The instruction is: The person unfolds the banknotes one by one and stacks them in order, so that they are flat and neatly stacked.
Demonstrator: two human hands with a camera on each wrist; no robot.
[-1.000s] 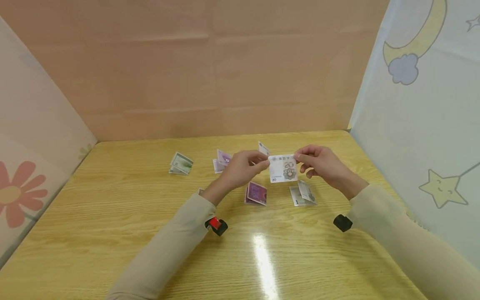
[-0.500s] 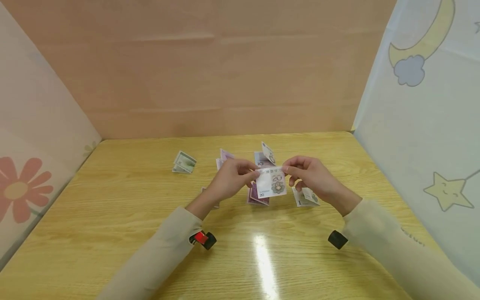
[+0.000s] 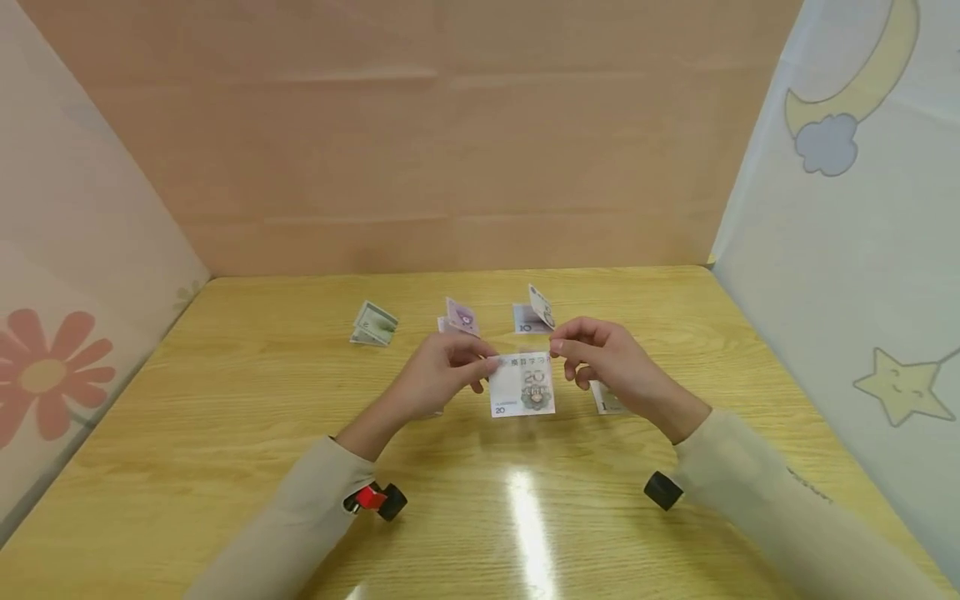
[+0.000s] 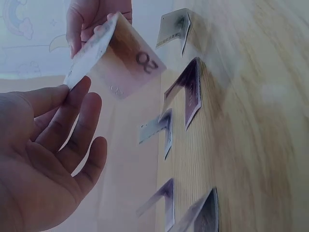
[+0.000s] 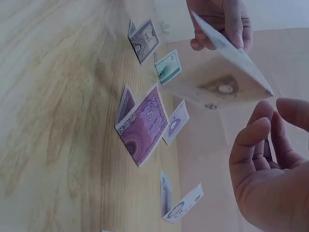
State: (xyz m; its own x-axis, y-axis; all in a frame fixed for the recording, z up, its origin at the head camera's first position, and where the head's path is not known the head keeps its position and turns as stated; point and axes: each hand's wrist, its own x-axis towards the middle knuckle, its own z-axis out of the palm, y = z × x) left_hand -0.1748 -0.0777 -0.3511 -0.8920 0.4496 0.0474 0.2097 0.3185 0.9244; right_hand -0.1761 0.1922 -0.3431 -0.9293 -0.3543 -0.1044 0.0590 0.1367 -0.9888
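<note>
A folded 20 banknote [image 3: 521, 385] hangs above the table, its fold on top. My left hand [image 3: 431, 375] pinches its upper left corner between thumb and index finger, with the other fingers spread loosely in the left wrist view. At the opposite corner is my right hand [image 3: 600, 354]; in the right wrist view its thumb and fingertips stand slightly apart, close to the corner, without a clear grip. A purple 5 banknote [image 5: 145, 125] stands folded below, hidden behind the held note in the head view.
More folded banknotes stand tent-like on the wooden table [image 3: 247, 417]: a green one [image 3: 375, 323], a light purple one [image 3: 461, 318], a bluish 10 [image 3: 528, 318], a grey 1 [image 3: 606, 398] partly behind the right hand, and a brownish one [image 5: 145, 41]. Printed cloth walls border the table.
Both hands have moved left and toward the person with the 20 banknote, which is now lower in the head view. The right fingertips appear to have loosened from its corner.
</note>
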